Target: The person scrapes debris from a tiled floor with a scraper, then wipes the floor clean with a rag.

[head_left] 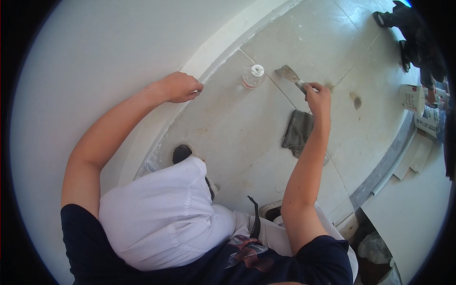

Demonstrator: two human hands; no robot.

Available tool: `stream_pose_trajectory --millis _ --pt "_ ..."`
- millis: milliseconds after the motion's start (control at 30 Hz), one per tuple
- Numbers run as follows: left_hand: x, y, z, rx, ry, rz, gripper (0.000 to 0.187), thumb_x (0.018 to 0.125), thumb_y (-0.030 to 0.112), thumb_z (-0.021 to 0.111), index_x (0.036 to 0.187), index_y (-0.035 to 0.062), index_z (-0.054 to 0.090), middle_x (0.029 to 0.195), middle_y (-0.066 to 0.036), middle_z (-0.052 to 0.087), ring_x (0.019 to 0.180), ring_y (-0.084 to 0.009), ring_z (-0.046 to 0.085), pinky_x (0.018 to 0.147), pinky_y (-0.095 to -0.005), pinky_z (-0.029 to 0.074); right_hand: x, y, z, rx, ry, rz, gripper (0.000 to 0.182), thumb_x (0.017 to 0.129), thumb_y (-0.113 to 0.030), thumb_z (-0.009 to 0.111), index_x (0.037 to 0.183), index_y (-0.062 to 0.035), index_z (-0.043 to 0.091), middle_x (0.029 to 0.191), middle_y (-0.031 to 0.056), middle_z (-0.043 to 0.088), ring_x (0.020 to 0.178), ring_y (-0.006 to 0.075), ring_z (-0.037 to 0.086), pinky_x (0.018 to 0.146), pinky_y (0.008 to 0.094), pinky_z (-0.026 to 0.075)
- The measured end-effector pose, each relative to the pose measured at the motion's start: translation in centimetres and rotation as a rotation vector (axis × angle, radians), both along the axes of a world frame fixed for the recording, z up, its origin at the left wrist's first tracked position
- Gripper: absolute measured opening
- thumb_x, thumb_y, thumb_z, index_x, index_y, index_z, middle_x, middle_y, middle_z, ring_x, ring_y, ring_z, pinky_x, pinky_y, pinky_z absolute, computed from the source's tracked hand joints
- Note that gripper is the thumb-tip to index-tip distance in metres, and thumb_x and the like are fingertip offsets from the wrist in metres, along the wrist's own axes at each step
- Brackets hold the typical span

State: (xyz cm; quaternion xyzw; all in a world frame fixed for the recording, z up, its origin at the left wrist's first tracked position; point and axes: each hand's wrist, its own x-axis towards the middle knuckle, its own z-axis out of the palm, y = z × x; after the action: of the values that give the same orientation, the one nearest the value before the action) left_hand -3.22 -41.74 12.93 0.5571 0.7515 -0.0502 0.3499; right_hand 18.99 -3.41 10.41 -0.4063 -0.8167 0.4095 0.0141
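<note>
My right hand point(317, 93) grips the handle of a putty knife point(288, 74), its flat blade pointing left above the tiled floor. Beside the wall's foot, my left hand point(183, 87) has its fingers curled together; a tiny pale spot shows at the fingertips, too small to name. Between my hands, a small clear bottle with a white top point(254, 77) is on the tiles. A crumpled dark grey cloth point(298, 132) lies on the floor, partly behind my right forearm.
A white wall with a baseboard point(209, 53) curves along my left. Another person point(414, 40) is at the upper right, near a white bucket-like container point(411, 98) and a printed bag point(426, 120). Pale boards point(412, 156) lie at the right. Stains mark the tiles point(237, 128).
</note>
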Motion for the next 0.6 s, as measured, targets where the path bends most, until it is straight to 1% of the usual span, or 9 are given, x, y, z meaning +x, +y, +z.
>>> stream_pose_trajectory --millis 33,133,333,433,467,500,533,567,600 --pt "0.0 0.0 -0.1 -0.001 0.000 0.002 0.016 0.098 0.019 0.064 0.110 0.0092 0.068 0.097 -0.011 0.073 0.094 -0.0335 0.071 0.080 -0.0485 0.055 0.2 -0.1 1.0 -0.037 -0.010 -0.026 0.033 0.091 -0.029 0.069 0.102 -0.0003 0.080 0.068 0.0117 0.069 0.063 0.0184 0.065 0.065 0.0355 0.051" --pt "-0.2 -0.3 -0.4 0.013 0.003 0.003 0.015 0.098 0.019 0.064 0.110 0.0093 0.068 0.096 -0.011 0.073 0.093 -0.0333 0.071 0.080 -0.0483 0.055 0.6 0.4 1.0 -0.052 0.021 -0.079 0.032 0.091 -0.029 0.069 0.101 -0.0010 0.081 0.064 0.0088 0.066 0.061 0.0145 0.061 0.062 0.0330 0.048" --pt "-0.4 -0.3 -1.5 0.067 0.001 0.000 0.018 0.097 0.022 0.065 0.109 0.0097 0.070 0.097 -0.014 0.073 0.092 -0.0355 0.071 0.081 -0.0501 0.055 1.5 2.3 0.7 0.012 -0.053 -0.021 0.032 0.090 -0.029 0.071 0.100 -0.0002 0.081 0.067 0.0107 0.070 0.061 0.0151 0.064 0.062 0.0319 0.049" --pt "-0.2 -0.7 -1.3 0.174 -0.026 0.020 0.018 0.096 0.022 0.065 0.108 0.0100 0.071 0.096 -0.015 0.073 0.091 -0.0369 0.070 0.080 -0.0513 0.055 1.1 4.0 -3.0 -0.073 -0.013 -0.057 0.032 0.088 -0.030 0.072 0.098 -0.0011 0.081 0.068 0.0130 0.071 0.063 0.0156 0.066 0.064 0.0336 0.052" --pt "-1.0 -0.4 -0.2 0.144 -0.009 0.030 0.018 0.096 0.022 0.065 0.108 0.0101 0.071 0.096 -0.015 0.073 0.091 -0.0371 0.070 0.080 -0.0513 0.055 -1.6 3.7 -5.8 -0.166 0.064 0.006 0.034 0.086 -0.032 0.073 0.096 -0.0006 0.080 0.070 0.0171 0.072 0.065 0.0259 0.069 0.069 0.0403 0.055" --pt "-0.8 -0.7 -0.1 0.127 -0.031 0.043 0.018 0.096 0.022 0.065 0.109 0.0103 0.071 0.095 -0.015 0.073 0.091 -0.0374 0.070 0.079 -0.0514 0.055 -5.0 2.1 -9.3 0.085 0.148 0.141 0.038 0.084 -0.035 0.074 0.097 0.0002 0.079 0.081 0.0220 0.075 0.074 0.0389 0.070 0.074 0.0486 0.055" --pt "0.5 -0.3 -0.7 0.101 -0.068 0.055 0.018 0.096 0.022 0.065 0.109 0.0104 0.071 0.095 -0.015 0.073 0.090 -0.0377 0.070 0.079 -0.0514 0.055 -9.2 0.3 -6.9 0.140 0.070 0.298 0.040 0.084 -0.037 0.074 0.099 0.0001 0.079 0.095 0.0243 0.076 0.089 0.0457 0.070 0.080 0.0517 0.056" --pt "1.6 0.6 -1.3 0.069 -0.067 -0.022 0.019 0.096 0.022 0.065 0.109 0.0104 0.071 0.095 -0.015 0.073 0.090 -0.0377 0.070 0.079 -0.0512 0.055 -12.2 -0.7 -3.4 0.073 0.003 0.310 0.038 0.084 -0.036 0.073 0.099 -0.0011 0.079 0.098 0.0244 0.077 0.094 0.0420 0.073 0.084 0.0493 0.057" --pt "1.0 0.8 -1.3 0.037 -0.020 -0.077 0.019 0.096 0.022 0.065 0.110 0.0104 0.071 0.095 -0.015 0.073 0.090 -0.0378 0.070 0.079 -0.0510 0.055 -13.6 0.2 -0.2 0.186 0.051 0.210 0.038 0.085 -0.036 0.073 0.098 -0.0010 0.080 0.095 0.0237 0.077 0.094 0.0410 0.074 0.085 0.0479 0.058"
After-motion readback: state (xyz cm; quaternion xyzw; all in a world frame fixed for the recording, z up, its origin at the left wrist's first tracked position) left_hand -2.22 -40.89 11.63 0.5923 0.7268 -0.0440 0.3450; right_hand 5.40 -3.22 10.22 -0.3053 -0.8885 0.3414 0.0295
